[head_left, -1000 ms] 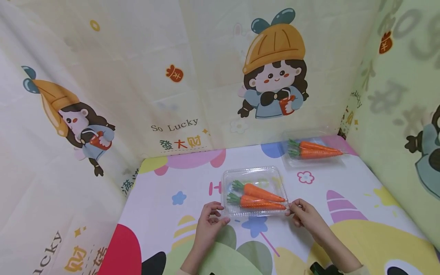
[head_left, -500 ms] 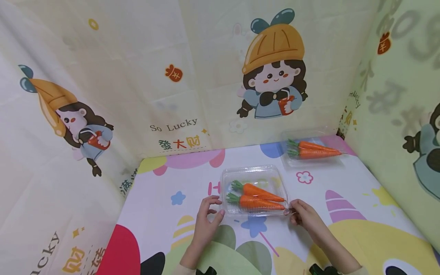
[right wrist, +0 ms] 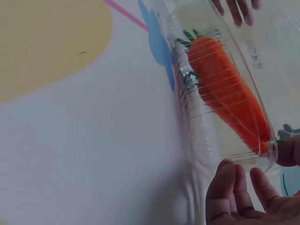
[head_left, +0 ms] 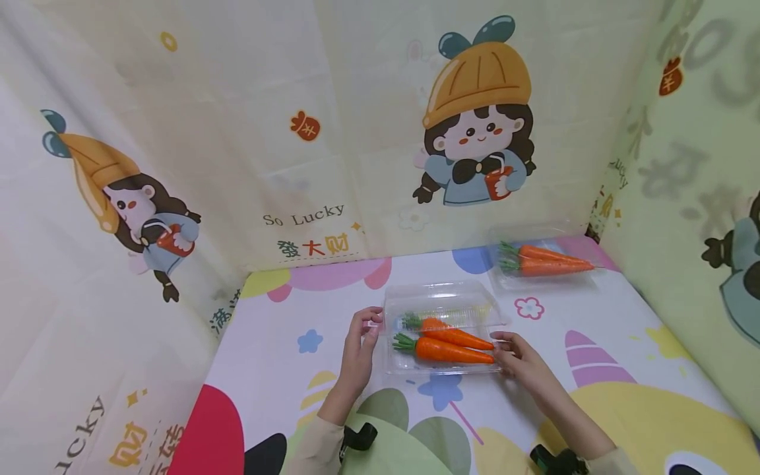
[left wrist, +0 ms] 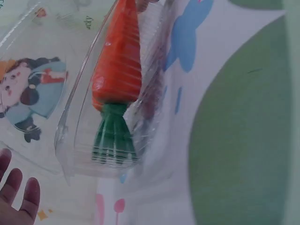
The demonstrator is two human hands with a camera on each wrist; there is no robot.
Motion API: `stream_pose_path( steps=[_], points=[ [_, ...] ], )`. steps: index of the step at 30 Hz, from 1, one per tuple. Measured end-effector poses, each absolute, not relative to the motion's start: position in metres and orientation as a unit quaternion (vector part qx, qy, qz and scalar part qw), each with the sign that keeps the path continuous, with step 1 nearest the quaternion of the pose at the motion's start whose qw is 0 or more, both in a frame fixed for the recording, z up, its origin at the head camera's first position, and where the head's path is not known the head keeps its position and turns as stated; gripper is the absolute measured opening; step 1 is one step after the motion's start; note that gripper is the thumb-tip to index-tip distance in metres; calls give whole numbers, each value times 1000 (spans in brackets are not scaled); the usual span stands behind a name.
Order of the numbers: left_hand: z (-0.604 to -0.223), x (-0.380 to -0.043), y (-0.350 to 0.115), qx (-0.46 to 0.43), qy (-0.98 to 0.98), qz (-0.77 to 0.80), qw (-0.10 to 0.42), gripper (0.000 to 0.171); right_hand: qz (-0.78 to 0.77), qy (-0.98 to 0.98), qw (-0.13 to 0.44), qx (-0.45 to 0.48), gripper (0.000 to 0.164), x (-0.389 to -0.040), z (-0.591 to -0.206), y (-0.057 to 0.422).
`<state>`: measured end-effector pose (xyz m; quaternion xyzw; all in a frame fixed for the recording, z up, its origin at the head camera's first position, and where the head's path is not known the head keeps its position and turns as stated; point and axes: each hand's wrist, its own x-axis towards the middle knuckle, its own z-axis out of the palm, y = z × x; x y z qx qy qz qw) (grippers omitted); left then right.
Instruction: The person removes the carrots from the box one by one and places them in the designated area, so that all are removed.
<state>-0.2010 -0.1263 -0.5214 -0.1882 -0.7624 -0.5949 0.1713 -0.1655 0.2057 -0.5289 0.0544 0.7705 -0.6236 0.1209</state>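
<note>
Beige sleeves [head_left: 317,442] sit nearest on my remote feed, a black camera [head_left: 360,437] at the left wrist and a second camera [head_left: 558,460] at the right. Beyond them, the right hand [head_left: 525,366] grips the right end of a clear plastic box [head_left: 442,371], its fingers curled at the corner. The left hand [head_left: 357,349] is at the left side, fingers loosely extended beside the lid edge; the left wrist view shows three fingertips apart from the plastic, but I cannot tell whether the others touch it.

The box stands on the printed tablecloth [head_left: 344,297] in front of both hands. Its lid [head_left: 451,293] is tilted partway up. I find the front carrot [head_left: 454,350] uncovered, while the lid's edge crosses the rear carrot [head_left: 460,336].

I record these risks. The lid could spring back down if the left hand gives it too little support. The light box could slide or twist if the right hand slackens. A hard pull on one corner could crease the thin plastic, and a jolt could roll the carrots.

Farther off, at the back right, a second clear box [head_left: 543,285] holds two more carrots [head_left: 552,265]. Behind it hangs a cartoon-printed wall cloth [head_left: 368,66].
</note>
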Motion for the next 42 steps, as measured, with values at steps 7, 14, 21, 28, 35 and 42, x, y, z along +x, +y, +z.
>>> stream_pose_path(
  steps=[7, 14, 21, 28, 35, 42],
  points=[
    [-511, -226, -126, -201, -741, -625, 140, 31, -604, 786, 125, 35, 59, -170, -526, 205],
    [-515, -247, -126, -190, -749, -626, 112, 44, -640, 754, 144, 35, 63, -171, -529, 206],
    [-526, -260, -129, -187, -741, -643, 55, 53, -661, 733, 157, 32, 65, -172, -533, 207],
    [-530, -263, -131, -179, -751, -635, 18, 59, -663, 733, 149, 23, 61, -166, -529, 204],
    [-533, -258, -133, -167, -754, -635, -3, 59, -658, 737, 148, 35, 59, -154, -527, 207],
    [-540, -247, -132, -146, -763, -629, -33, 61, -681, 716, 149, 37, 58, -140, -528, 211]
  ],
)
